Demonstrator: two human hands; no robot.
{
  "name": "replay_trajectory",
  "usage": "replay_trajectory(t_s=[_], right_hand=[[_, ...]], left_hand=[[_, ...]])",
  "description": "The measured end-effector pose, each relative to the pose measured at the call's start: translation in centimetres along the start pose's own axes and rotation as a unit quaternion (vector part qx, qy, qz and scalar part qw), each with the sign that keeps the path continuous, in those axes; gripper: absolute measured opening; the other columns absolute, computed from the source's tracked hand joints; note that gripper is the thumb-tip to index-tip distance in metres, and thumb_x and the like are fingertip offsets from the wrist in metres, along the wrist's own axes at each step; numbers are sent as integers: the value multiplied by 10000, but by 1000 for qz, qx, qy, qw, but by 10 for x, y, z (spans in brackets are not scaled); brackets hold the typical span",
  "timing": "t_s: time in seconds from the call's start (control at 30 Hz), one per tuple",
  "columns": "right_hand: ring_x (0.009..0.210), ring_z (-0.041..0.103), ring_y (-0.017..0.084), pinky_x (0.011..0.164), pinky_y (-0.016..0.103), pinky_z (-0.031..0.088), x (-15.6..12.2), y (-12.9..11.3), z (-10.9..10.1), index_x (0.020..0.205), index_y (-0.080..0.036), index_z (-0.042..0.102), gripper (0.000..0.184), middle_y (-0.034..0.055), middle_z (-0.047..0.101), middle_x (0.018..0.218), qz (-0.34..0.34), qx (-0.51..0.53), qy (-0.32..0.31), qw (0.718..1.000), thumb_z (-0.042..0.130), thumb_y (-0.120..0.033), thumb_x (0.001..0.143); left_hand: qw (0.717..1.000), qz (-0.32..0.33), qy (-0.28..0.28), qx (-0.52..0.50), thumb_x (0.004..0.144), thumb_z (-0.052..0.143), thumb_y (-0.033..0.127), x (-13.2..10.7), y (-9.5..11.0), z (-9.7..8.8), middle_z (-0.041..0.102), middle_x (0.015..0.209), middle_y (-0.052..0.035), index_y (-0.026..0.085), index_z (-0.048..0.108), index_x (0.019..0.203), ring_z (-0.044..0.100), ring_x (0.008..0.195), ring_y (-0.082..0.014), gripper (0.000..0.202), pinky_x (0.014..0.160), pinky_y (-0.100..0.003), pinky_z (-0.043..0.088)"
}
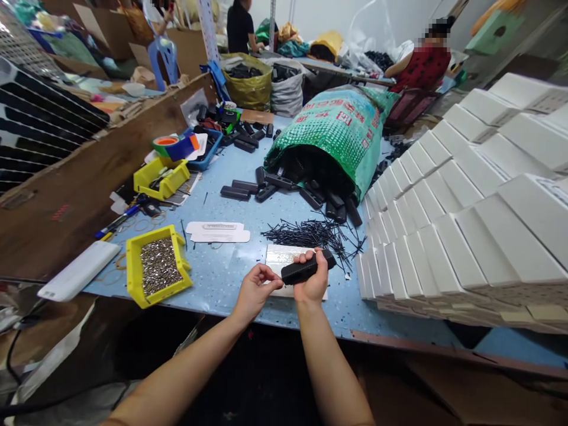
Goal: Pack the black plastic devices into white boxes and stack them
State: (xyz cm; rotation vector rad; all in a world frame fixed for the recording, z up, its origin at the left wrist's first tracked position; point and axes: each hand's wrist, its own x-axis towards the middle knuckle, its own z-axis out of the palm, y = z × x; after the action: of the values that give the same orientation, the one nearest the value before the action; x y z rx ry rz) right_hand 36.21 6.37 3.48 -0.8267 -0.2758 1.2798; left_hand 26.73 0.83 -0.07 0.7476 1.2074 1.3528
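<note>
My right hand (314, 287) is wrapped around a long black plastic casing (299, 270), which lies tilted over a small white board (278, 254). My left hand (254, 290) pinches thumb and forefinger together at the casing's left end; what sits between those fingertips is too small to make out. Just beyond the casing spreads a pile of thin black sticks (306, 234). More black casings (235, 193) lie loose in front of a green woven sack (328, 130), and others fill its mouth.
White boxes (426, 236) are stacked high at right. On the left stand a yellow bin (132, 273) of small metal pieces, another yellow bin (148, 177) and a white slab (80, 272). A flat white carton (217, 232) lies mid-table. Two people sit farther back.
</note>
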Motion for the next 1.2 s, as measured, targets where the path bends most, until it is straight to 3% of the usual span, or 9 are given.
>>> replay_trajectory(t_s=[0.2, 0.3, 0.37, 0.47, 0.7, 0.87, 1.0, 1.1, 1.2], right_hand=[[531, 471, 101, 564, 257, 460, 3, 1, -24, 814, -210, 452, 235, -57, 446, 616, -98, -78, -22, 992, 612, -370, 753], [579, 541, 145, 607, 300, 475, 20, -3, -51, 739, -198, 521, 234, -18, 541, 624, -193, -251, -179, 932, 702, -325, 663], [562, 551, 160, 591, 309, 471, 37, -4, -64, 700, -187, 536, 239, 1, 565, 612, -148, -338, -245, 896, 722, -315, 622], [543, 551, 180, 567, 341, 484, 63, 0, -73, 903, -181, 549, 324, -2, 564, 630, -42, -388, -184, 902, 653, -412, 699], [1158, 500, 286, 1004, 511, 378, 55, -9, -57, 1164, -163, 559, 392, 144, 561, 1192, -381, -580, -190, 694, 585, -377, 837], [1176, 491, 259, 987, 459, 415, -2, -18, 0, 1307, -219, 509, 397, 120, 541, 1236, -489, -513, -332, 622, 536, -250, 912], [1195, 457, 278, 1002, 471, 388, -31, -1, -3, 1067, -230, 649, 190, 102, 542, 1226, -452, -531, -413, 586, 582, -266, 893], [1081, 521, 249, 931, 431, 431, -42, 6, -26, 934, -217, 639, 106, 88, 592, 1094, -384, -526, -471, 595, 603, -306, 887], [1146, 485, 264, 963, 449, 402, -44, 5, -31, 1238, -211, 545, 332, 124, 541, 1223, -385, -553, -444, 591, 553, -307, 920]], left_hand=[[966, 90, -44, 237, 706, 716, 289, 15, -5, -26, 652, 1067, -96, 190, 518, 967, 615, 1042, -239, 343, 916, -419, 485], [815, 124, -46, 564, 723, 706, 243, 63, 27, -72, 258, 1535, -175, 183, 401, 1339, 205, 1425, -328, 690, 1135, -513, 208], [693, 28, -19, 720, 779, 624, 214, 101, 55, -103, 173, 1553, -220, 127, 290, 1423, 112, 1445, -346, 730, 1138, -550, 133], [663, -23, -57, 746, 676, 662, 139, 146, 88, -134, 430, 1401, -243, 121, 444, 1325, 354, 1335, -384, 685, 1079, -606, 196], [683, 23, -176, 709, 742, 575, 223, 137, 136, -114, 647, 1046, -118, 168, 619, 1047, 583, 1022, -286, 313, 895, -404, 429], [855, 25, -381, 350, 839, 500, 344, 51, 114, -70, 654, 1077, -87, 189, 517, 1256, 612, 890, -212, 445, 763, -319, 484], [969, -53, -218, 106, 686, 660, 309, 4, 72, -62, 671, 901, -62, 171, 654, 1015, 606, 835, -223, 356, 757, -331, 479], [969, -131, -212, 8, 649, 741, 307, -13, 54, -70, 671, 1024, -72, 197, 627, 1159, 616, 927, -226, 534, 853, -348, 464], [968, -151, -201, 24, 717, 709, 426, -23, 44, -71, 682, 937, -87, 178, 692, 1046, 624, 876, -219, 413, 836, -351, 469]])
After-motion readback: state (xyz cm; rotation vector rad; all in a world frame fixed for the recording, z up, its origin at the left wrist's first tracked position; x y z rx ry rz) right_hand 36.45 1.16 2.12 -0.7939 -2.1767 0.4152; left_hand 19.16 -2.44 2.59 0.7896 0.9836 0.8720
